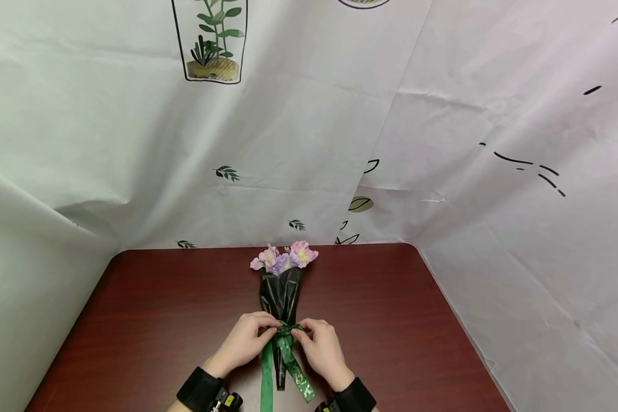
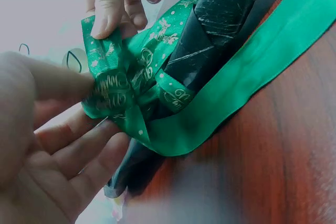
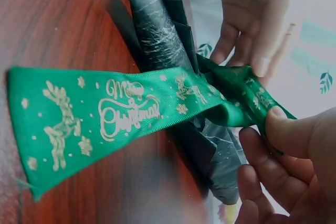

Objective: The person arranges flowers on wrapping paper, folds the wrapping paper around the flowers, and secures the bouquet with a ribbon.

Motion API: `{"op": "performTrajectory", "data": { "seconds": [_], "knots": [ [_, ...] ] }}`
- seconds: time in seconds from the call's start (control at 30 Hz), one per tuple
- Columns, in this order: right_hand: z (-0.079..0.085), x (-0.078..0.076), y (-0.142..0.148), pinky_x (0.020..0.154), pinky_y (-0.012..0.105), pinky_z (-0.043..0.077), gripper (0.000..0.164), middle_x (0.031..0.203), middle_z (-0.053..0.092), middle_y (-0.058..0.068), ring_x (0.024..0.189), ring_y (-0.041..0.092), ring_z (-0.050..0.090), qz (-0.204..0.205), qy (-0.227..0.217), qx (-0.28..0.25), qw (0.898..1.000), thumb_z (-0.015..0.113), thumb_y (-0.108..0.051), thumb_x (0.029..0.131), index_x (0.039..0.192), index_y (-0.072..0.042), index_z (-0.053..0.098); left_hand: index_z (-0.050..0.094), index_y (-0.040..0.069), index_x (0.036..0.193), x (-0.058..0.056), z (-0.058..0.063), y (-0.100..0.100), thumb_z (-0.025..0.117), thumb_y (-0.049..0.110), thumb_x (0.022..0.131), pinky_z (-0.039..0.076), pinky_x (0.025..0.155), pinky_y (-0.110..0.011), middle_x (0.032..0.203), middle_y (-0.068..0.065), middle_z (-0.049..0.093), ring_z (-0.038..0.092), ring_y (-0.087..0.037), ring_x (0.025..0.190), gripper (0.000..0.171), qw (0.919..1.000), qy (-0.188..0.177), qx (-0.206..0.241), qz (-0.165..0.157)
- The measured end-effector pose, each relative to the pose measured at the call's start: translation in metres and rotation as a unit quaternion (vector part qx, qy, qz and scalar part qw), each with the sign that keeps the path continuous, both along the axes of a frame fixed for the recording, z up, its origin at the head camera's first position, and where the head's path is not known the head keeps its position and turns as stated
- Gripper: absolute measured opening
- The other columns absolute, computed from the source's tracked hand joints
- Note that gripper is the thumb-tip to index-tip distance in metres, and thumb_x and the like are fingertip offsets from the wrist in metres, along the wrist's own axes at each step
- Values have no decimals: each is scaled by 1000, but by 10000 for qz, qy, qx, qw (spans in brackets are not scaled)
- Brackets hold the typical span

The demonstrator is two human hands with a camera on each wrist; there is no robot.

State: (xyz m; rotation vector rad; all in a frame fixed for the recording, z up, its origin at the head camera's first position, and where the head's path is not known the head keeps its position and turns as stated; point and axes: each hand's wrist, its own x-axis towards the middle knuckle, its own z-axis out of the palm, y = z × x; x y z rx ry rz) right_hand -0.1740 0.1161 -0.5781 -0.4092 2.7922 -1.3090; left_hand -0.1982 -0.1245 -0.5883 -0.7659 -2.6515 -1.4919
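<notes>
A bouquet of pink and lilac flowers (image 1: pixel 283 260) in black wrapping paper (image 1: pixel 280 294) lies on the table, blooms at the far end. Around its narrow part runs a green ribbon (image 2: pixel 139 77) with gold print, gathered into a knot with loops. My left hand (image 1: pixel 244 341) pinches the ribbon between thumb and fingers left of the knot. On the other side, my right hand (image 3: pixel 294 166) pinches a ribbon loop between thumb and forefinger. One tail hangs plain side up at left; the other tail (image 3: pixel 100 108) shows reindeer and lettering.
The dark red-brown wooden table (image 1: pixel 185 292) has rounded far corners. White cloth (image 1: pixel 298 131) with printed plants and leaves hangs behind it and along both sides. Each wrist wears a black band (image 1: pixel 201 389) with a small device.
</notes>
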Motion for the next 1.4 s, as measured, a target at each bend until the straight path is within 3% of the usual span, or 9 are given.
{"op": "performTrajectory", "data": {
  "seconds": [0.13, 0.17, 0.33, 0.5, 0.67, 0.97, 1.07, 1.23, 1.4],
  "knots": [
    [0, -3, 0, 80, 33, 53, 16, 102, 73, -10, 94, 10, 65, -28, -35, 81, 10000, 69, -30, 113, 115, -20, 81, 83, 13, 112, -1, -2, 3, 81, 3, 101, 60, 73, -28, 100, 5, 78, 73, -8, 84, 15, 9980, -267, 350, 444],
    [0, -3, 0, 79, 33, 53, 17, 102, 73, -9, 93, 10, 65, -21, -48, 81, 10000, 69, -30, 113, 116, -20, 82, 81, 10, 112, 2, 8, 5, 83, 0, 99, 60, 72, -28, 96, 4, 77, 72, -9, 80, 16, 9971, -385, 357, 559],
    [0, -3, 0, 79, 32, 54, 17, 104, 73, -7, 92, 9, 66, 16, -104, 59, 9999, 70, -29, 113, 118, -18, 81, 82, 2, 117, 1, 8, 7, 88, -2, 92, 58, 66, -26, 85, 8, 73, 70, -8, 71, 26, 9941, -517, 451, 840],
    [-2, -4, -3, 80, 31, 57, 13, 112, 75, -1, 94, 11, 71, 67, 11, -33, 10000, 76, -29, 109, 111, -17, 79, 86, 8, 102, 1, 8, 9, 89, -1, 92, 57, 64, -26, 89, 4, 78, 67, -4, 72, 14, 9962, -292, 221, 793],
    [-4, -7, -9, 84, 31, 54, 14, 122, 77, -3, 106, 19, 70, 171, 444, 225, 9986, 86, -20, 101, 95, -22, 73, 85, 17, 92, 1, 7, 10, 88, -2, 92, 57, 67, -26, 90, 7, 76, 67, -2, 74, 19, 9979, -241, 174, 576],
    [-9, -14, -17, 64, 25, 45, 30, 83, 65, -13, 74, 3, 53, -46, 690, 528, 9962, 94, -8, 89, 83, -24, 69, 85, 13, 101, -2, 6, 7, 77, -1, 101, 52, 63, -25, 96, 3, 76, 60, -2, 68, 17, 9992, -163, 335, 121],
    [-11, -14, -18, 65, 26, 45, 30, 83, 63, -13, 75, 3, 54, -31, 705, 571, 9959, 93, -9, 90, 84, -24, 68, 84, 9, 111, -5, 5, 7, 68, -11, 101, 51, 68, -25, 111, -2, 75, 62, -7, 76, 28, 9998, 38, 54, 166],
    [-13, -13, -18, 66, 26, 46, 30, 84, 64, -13, 76, 4, 54, -29, 729, 594, 9956, 93, -10, 90, 84, -25, 68, 82, 8, 128, -7, 5, 4, 73, -12, 100, 53, 86, -33, 122, 2, 63, 63, -17, 106, 36, 9948, 374, -941, -47],
    [-15, -12, -19, 68, 25, 47, 32, 86, 66, -14, 80, 5, 55, 2, 756, 561, 9956, 92, -9, 91, 85, -26, 67, 84, 12, 126, -5, 3, 1, 75, -8, 101, 49, 88, -36, 114, 6, 54, 52, -15, 103, 34, 9872, 566, -1435, -405]
  ]
}}
